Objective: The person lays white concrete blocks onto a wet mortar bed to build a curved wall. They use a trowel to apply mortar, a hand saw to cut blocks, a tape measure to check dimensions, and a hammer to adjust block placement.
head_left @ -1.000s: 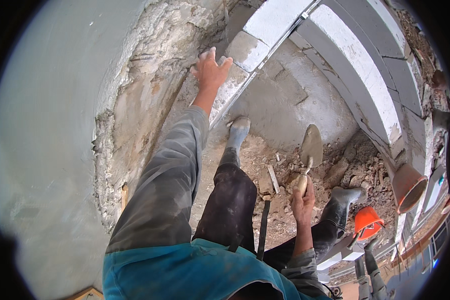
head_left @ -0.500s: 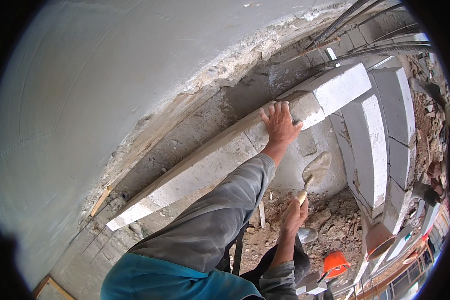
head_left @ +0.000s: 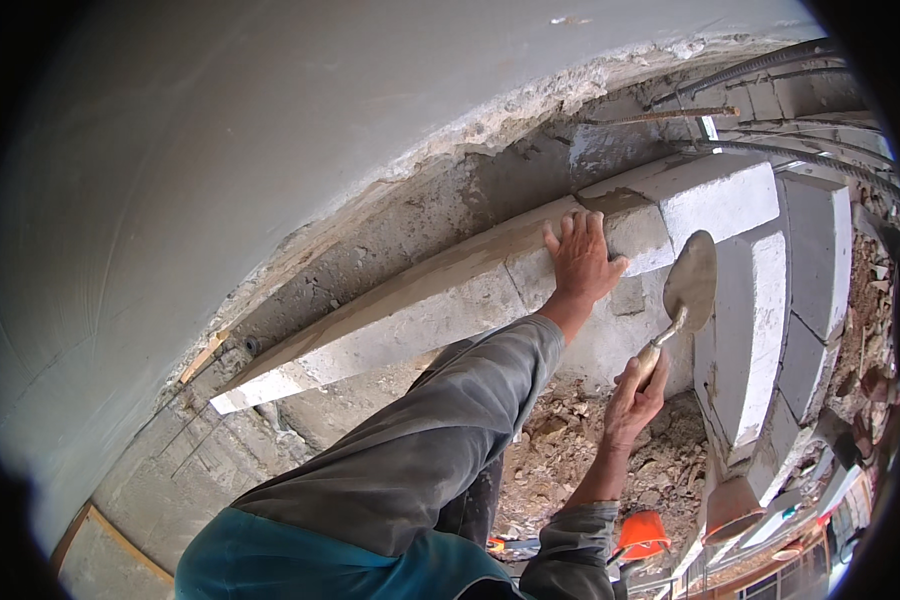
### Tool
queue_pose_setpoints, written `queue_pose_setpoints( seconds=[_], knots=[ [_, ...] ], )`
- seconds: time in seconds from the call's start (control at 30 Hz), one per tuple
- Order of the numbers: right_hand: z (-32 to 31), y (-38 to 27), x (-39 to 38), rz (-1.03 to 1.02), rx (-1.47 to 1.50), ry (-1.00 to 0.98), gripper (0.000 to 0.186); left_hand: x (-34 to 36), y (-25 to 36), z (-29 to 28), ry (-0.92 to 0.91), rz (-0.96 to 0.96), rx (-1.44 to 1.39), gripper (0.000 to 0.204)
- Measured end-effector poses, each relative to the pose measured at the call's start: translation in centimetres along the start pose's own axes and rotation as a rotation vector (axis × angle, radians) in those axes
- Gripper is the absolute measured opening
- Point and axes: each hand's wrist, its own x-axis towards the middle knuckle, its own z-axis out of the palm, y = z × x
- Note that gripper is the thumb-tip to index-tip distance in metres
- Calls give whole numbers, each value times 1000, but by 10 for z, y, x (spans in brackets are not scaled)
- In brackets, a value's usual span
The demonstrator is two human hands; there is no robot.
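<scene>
My left hand (head_left: 583,262) lies with fingers spread on the mortar-smeared end of a long course of pale blocks (head_left: 410,318), its fingertips over the top edge. My right hand (head_left: 635,405) grips the handle of a pointing trowel (head_left: 692,285). The trowel's blade points up, just right of my left hand and near the face of a white block (head_left: 722,202) at the end of the course. Mortar coats the blade.
Above runs a grey plastered wall (head_left: 220,150) with a rough lower edge. Bent steel rebar (head_left: 770,148) juts in at upper right. More stacked blocks (head_left: 753,330) stand on the right. Rubble (head_left: 570,450), an orange bucket (head_left: 642,535) and a brownish bucket (head_left: 732,510) lie below.
My right hand has lifted the trowel up and to the right, toward the block course. My left hand stays on the same block while the whole view has shifted slightly.
</scene>
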Motion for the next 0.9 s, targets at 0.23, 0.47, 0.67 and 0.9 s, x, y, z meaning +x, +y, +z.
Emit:
queue_pose_setpoints(
  seconds=[0.23, 0.47, 0.67, 0.9],
  knots=[
    [9, -136, 201, -734, -1190, -354, 33, -5, -4, 14, 220, 73, -70, 81],
    [128, -136, 272, -718, -1413, -753, 21, -9, -30, 30, 462, 357, -216, 59],
    [93, -151, 250, -833, -1227, -863, 24, -8, -33, 37, 518, 462, -324, 37],
    [-75, -122, 178, -516, -331, -622, 38, -7, -35, 37, 494, 415, -187, 43]
  ],
)
